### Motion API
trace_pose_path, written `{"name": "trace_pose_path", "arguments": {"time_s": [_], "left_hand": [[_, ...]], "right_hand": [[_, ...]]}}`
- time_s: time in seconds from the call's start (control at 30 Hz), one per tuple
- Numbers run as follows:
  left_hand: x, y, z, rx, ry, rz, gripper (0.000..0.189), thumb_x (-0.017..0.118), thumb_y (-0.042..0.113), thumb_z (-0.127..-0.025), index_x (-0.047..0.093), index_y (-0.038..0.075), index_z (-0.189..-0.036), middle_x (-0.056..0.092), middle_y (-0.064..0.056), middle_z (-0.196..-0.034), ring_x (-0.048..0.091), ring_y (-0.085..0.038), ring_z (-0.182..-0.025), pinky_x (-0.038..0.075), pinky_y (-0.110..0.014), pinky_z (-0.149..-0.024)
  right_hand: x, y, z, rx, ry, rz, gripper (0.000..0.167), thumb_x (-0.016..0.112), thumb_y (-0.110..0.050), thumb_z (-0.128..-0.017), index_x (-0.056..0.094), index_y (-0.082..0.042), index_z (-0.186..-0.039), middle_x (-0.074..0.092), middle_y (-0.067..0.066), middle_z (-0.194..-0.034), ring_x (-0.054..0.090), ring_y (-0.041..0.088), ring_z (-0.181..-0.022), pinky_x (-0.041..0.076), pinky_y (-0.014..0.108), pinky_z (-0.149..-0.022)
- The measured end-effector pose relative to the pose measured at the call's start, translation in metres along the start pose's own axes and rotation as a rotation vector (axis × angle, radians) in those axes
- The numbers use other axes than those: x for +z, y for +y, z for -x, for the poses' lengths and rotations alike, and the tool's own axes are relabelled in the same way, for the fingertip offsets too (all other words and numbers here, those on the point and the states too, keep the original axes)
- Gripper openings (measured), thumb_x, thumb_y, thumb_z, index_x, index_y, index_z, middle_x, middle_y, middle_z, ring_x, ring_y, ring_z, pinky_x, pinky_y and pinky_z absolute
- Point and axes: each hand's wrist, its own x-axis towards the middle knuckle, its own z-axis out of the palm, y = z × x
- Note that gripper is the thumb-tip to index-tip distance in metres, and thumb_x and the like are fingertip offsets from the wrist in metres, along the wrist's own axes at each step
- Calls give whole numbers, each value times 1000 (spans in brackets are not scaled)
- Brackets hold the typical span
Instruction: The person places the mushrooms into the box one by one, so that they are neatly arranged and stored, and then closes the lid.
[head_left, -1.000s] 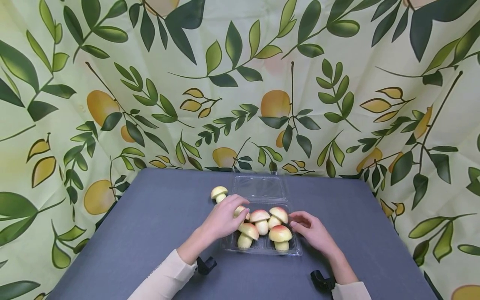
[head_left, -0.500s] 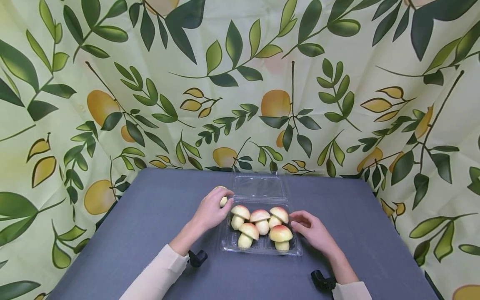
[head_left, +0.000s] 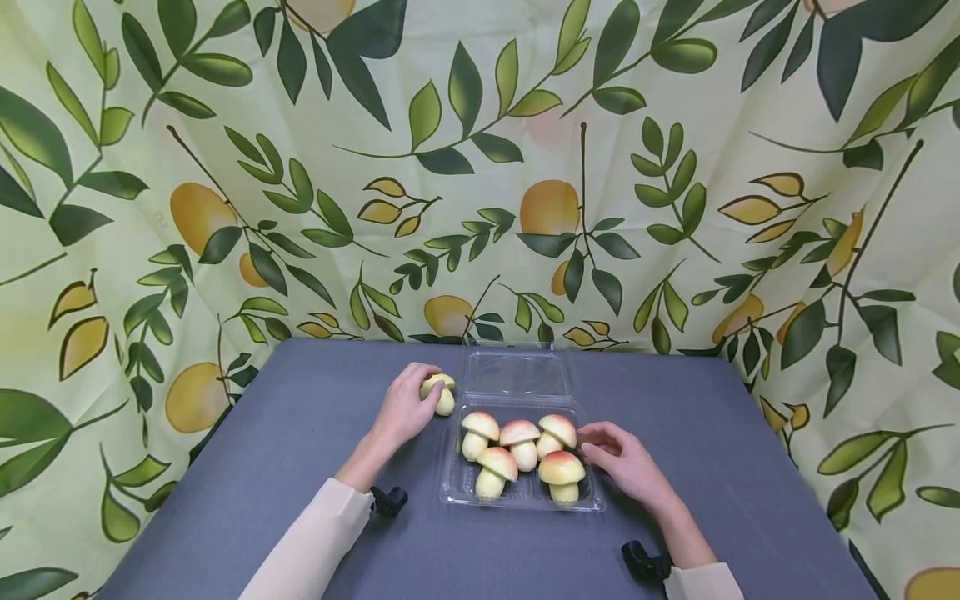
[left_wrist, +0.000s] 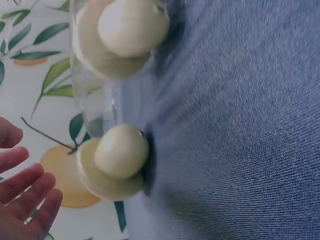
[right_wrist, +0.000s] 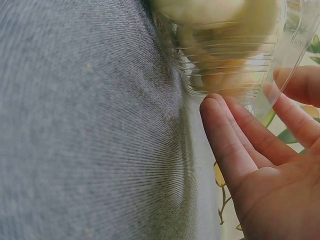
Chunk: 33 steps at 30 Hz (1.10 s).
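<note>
A toy mushroom (head_left: 444, 402) with a pale yellow cap lies on the cloth just left of a clear plastic box (head_left: 525, 502). My left hand (head_left: 401, 408) is beside this mushroom, its fingers partly overlapping the cap in the head view. The left wrist view shows the loose fingers (left_wrist: 30, 195) spread and apart from the same mushroom (left_wrist: 120, 155). Several mushrooms with reddish caps (head_left: 561, 468) fill the box. At its right side is my right hand (head_left: 626, 462), with extended fingertips (right_wrist: 212, 102) touching the clear wall (right_wrist: 225, 75).
The box's transparent lid (head_left: 519, 375) is hinged back flat behind it. A grey-blue cloth (head_left: 300, 467) covers the table. A leaf-and-fruit patterned curtain (head_left: 480, 183) hangs around the back and sides.
My left hand has moved left, away from the mushroom at the box's left side, to the loose mushroom outside. My right hand has stayed at the box's right side.
</note>
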Motion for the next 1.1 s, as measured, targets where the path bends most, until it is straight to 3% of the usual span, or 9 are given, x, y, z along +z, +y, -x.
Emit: {"name": "trace_pose_path", "arguments": {"time_s": [0.33, 0.57, 0.8, 1.1], "left_hand": [[4, -27, -4, -199, -88, 45, 31, 67, 19, -99, 67, -2, -123, 64, -22, -118, 59, -37, -110, 49, -53, -93], [11, -37, -4, -271, -146, 86, 42, 71, 25, -97, 64, -3, -127, 62, -21, -124, 59, -38, -115, 47, -52, -99], [19, -41, -4, -325, -142, 173, 42, 75, 25, -94, 65, 0, -126, 64, -19, -117, 63, -33, -107, 50, -50, -94], [26, -48, -2, -402, -120, 300, 41, 73, 23, -96, 64, 1, -129, 66, -18, -122, 63, -34, -112, 50, -48, -94]], "right_hand": [[1, 0, 0, 3, 10, 11, 31, 68, -12, -99, 62, 4, -124, 67, 20, -114, 69, 18, -92, 58, 29, -80], [1, 1, 0, -3, 24, 19, 30, 68, -11, -98, 62, 5, -123, 67, 19, -112, 69, 17, -90, 57, 28, -78], [2, 2, 0, 23, 21, 23, 29, 68, -11, -98, 63, 3, -123, 67, 19, -113, 69, 18, -90, 57, 29, -79], [1, 0, 0, 3, 21, 8, 31, 68, -12, -99, 62, 5, -124, 67, 19, -113, 69, 17, -90, 57, 28, -78]]}}
